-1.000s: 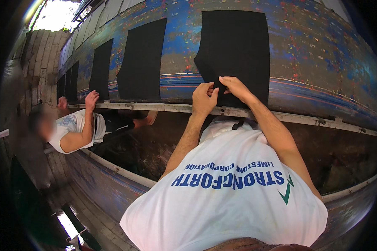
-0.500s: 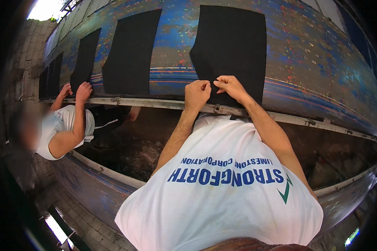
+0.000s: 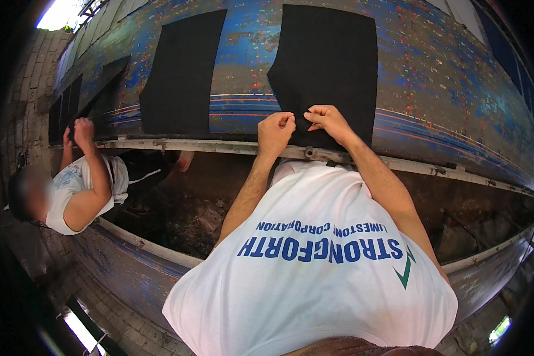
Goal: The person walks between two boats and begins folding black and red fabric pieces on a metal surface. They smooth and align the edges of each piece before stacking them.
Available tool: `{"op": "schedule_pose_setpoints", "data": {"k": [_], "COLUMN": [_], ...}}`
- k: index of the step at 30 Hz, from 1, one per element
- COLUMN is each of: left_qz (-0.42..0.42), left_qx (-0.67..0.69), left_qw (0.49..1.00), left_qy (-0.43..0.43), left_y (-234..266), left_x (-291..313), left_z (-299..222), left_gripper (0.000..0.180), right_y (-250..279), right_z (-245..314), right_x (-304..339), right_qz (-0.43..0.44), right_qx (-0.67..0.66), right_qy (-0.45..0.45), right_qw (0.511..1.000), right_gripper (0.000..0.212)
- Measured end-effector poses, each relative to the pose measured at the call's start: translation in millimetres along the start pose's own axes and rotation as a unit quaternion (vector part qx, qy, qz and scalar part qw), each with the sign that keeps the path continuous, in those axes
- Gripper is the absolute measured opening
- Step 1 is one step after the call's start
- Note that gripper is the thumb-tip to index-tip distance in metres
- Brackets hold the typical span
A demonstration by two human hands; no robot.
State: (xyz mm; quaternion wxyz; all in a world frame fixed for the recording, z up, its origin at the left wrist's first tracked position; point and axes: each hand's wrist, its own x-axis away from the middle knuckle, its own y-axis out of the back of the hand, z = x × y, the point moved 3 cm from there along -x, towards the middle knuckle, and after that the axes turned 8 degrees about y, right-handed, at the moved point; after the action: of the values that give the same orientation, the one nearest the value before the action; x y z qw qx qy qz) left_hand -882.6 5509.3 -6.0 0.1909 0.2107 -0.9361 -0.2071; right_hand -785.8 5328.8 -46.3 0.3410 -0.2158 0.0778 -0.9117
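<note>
A black cut fabric panel (image 3: 326,65) lies flat on the long, paint-stained table top (image 3: 433,89) in front of me. My left hand (image 3: 275,132) is closed in a pinch over the panel's lower left part. A short gap away, my right hand (image 3: 329,123) has thumb and forefinger drawn together, its other fingers curled. Both sets of fingertips point toward each other just above the cloth. Whatever they hold, if anything, is too small to make out.
Another black panel (image 3: 181,71) lies to the left. Farther left, a co-worker in a white shirt (image 3: 80,190) lifts a black panel (image 3: 110,83) with both hands. A metal rail (image 3: 391,165) runs along the table's near edge. Behind me stands a second table (image 3: 136,273).
The co-worker has raised and folded back the panel at the left, hands moving left. My hands stay almost in place, the right one's fingers slightly shifted.
</note>
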Motion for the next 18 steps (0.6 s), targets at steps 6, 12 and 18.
{"op": "schedule_pose_setpoints", "data": {"k": [6,12,18], "left_qz": [-0.090,0.067,0.102], "left_qx": [-0.205,0.030,-0.013], "left_qw": [0.975,0.996,0.993], "left_qy": [-0.004,0.049,0.060], "left_y": [58,27,25], "left_x": [19,-3,-9], "left_z": [-7,-23,-34], "left_gripper": [0.020,0.047,0.070], "right_y": [-4,-26,-37], "right_z": [6,20,29], "right_x": [5,10,14], "right_qz": [-0.041,-0.029,-0.057], "right_qx": [0.120,0.113,0.148], "right_qy": [0.016,0.047,0.064], "right_qw": [0.992,0.992,0.985], "right_gripper": [0.023,0.021,0.018]}}
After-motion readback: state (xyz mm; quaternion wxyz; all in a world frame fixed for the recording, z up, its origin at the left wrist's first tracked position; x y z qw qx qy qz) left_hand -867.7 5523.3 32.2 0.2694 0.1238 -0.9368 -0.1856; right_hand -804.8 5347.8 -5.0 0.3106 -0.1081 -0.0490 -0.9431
